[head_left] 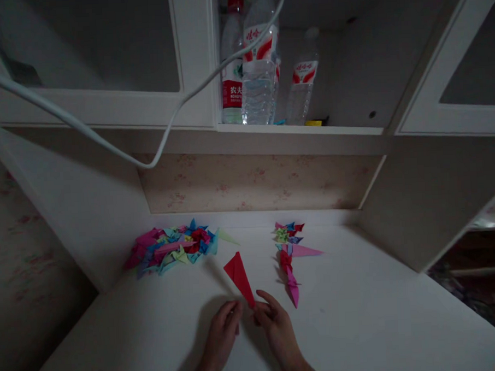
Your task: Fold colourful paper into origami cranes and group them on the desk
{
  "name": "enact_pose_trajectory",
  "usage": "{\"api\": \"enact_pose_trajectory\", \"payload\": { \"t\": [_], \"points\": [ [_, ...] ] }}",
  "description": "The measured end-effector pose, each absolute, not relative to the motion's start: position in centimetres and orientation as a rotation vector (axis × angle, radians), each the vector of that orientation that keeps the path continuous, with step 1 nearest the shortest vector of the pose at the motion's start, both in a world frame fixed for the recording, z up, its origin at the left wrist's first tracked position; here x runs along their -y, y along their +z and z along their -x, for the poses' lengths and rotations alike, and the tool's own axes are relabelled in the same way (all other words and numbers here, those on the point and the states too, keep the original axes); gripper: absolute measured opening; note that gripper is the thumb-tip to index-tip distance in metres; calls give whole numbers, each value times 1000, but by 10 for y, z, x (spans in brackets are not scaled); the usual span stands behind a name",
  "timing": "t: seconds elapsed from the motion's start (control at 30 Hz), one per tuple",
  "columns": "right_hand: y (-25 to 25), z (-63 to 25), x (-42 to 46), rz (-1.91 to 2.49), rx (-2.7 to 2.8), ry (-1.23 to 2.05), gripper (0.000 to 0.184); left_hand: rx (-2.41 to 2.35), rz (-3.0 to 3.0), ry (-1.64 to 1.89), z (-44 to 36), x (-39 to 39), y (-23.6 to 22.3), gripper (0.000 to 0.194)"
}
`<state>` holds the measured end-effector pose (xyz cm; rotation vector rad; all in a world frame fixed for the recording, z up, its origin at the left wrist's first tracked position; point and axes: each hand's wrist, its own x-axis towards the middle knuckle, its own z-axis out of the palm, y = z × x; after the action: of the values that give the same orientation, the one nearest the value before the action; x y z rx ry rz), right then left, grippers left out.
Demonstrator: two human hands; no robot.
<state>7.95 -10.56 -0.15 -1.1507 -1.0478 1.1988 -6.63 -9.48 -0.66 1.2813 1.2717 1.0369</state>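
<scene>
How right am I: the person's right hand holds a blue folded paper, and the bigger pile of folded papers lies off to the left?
Not quite: the folded paper in the right hand is red, not blue, as the head view shows. The bigger pile does lie off to the left.

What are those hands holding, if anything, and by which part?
The right hand holds the red paper by its narrow end. The left hand is close by; whether it holds anything cannot be told.
</scene>
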Motion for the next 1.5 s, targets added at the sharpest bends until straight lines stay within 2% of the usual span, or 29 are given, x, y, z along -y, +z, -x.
{"api": "enact_pose_trajectory", "payload": {
  "t": [0.17,0.27,0.37,0.57,0.8,1.07,1.5],
  "points": [
    [-11,-80,141,1154,1090,1353,42,-1243,-1347,1032,62,97,-4,47],
    [-15,-80,145,1137,1155,1386,45,-1242,-1359,1004,62,99,-5,48],
    [-17,-83,142,1153,1179,1374,48,-1233,-1377,972,63,99,-10,47],
    [-17,-87,138,1091,1223,1371,42,-1210,-1543,916,63,100,-13,44],
    [-14,-88,139,1196,1206,1313,50,-1225,-1582,873,61,103,-6,43],
    [-13,-88,137,1140,1220,1352,46,-1229,-1624,878,61,101,-10,47],
    [-15,-88,138,1131,1209,1337,42,-1249,-1640,865,61,102,-12,40]
  ]
}}
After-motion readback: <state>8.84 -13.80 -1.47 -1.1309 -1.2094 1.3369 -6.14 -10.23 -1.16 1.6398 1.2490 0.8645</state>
